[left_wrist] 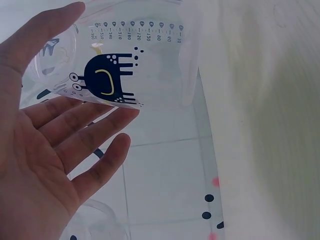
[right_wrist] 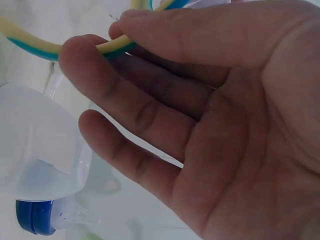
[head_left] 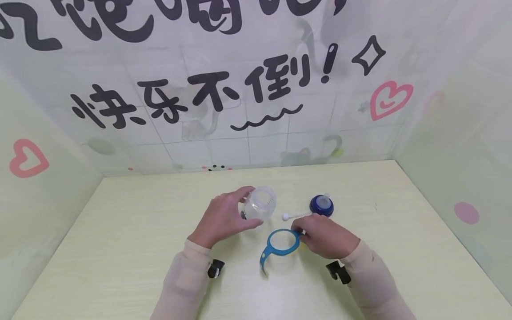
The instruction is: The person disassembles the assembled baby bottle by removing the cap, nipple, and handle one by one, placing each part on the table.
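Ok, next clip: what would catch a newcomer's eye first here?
Two hands at the table's middle: the left hand grips a clear bottle with its open mouth up, while the right hand pinches a blue handle ring. Behind the right hand sits a dark blue cap.

A staged tabletop booth, not a lived-in room: a pale wooden tabletop (head_left: 120, 249) is boxed on three sides by printed backdrop sheets (head_left: 248, 89) bearing cartoon lettering, hearts (head_left: 389, 98) and tile patterns.
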`<state>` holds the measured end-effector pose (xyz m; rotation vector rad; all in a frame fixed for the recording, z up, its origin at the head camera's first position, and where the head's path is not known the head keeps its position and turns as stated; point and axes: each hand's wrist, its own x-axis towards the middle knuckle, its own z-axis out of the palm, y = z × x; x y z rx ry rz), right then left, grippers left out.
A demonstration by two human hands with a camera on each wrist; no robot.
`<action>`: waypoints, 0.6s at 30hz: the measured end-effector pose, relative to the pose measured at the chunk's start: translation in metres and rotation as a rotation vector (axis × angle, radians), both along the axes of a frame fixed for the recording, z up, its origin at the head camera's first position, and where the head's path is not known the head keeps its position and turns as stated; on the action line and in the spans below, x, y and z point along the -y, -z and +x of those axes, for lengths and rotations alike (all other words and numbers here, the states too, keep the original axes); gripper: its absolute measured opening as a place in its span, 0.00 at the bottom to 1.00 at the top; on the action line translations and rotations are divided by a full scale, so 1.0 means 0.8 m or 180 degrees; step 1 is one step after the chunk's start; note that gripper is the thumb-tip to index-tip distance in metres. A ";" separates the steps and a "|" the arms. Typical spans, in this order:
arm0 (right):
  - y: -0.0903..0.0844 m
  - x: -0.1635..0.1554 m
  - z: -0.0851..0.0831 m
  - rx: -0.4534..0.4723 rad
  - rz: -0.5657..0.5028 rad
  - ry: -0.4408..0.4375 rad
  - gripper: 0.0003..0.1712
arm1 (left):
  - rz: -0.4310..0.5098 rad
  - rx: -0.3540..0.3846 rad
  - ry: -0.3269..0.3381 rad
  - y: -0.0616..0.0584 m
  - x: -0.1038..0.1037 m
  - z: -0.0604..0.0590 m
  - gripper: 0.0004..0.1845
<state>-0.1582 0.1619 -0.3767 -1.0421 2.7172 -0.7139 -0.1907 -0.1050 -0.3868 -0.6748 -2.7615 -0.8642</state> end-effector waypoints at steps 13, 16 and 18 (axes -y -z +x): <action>0.007 0.002 0.000 -0.0023 0.0118 -0.0046 0.08 | 0.0041 0.0040 0.0009 0.000 -0.001 0.000 0.39; 0.007 0.002 0.001 -0.0013 0.0143 -0.0035 0.08 | 0.0026 0.0050 0.0010 0.000 -0.001 0.000 0.39; 0.007 0.002 0.001 0.0018 0.0162 -0.0016 0.08 | 0.0020 0.0049 0.0010 0.001 -0.001 0.000 0.39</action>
